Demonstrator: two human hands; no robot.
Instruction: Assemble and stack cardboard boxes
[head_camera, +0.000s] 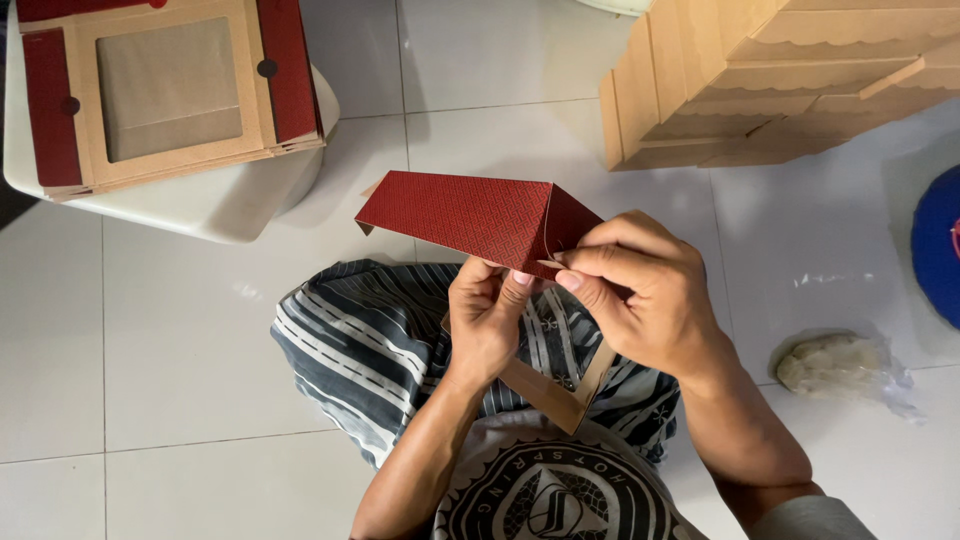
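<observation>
Head view: both hands pinch red box; stacked boxes beyond.

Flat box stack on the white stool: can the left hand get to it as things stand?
Probably yes. The stack lies open on the stool, up and left of the left hand, with only bare floor between. But that hand is busy pinching the red box.

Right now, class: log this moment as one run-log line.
left hand: pinches red box edge | right hand: pinches same corner | flat box stack: on white stool | folded boxes: on floor
</observation>
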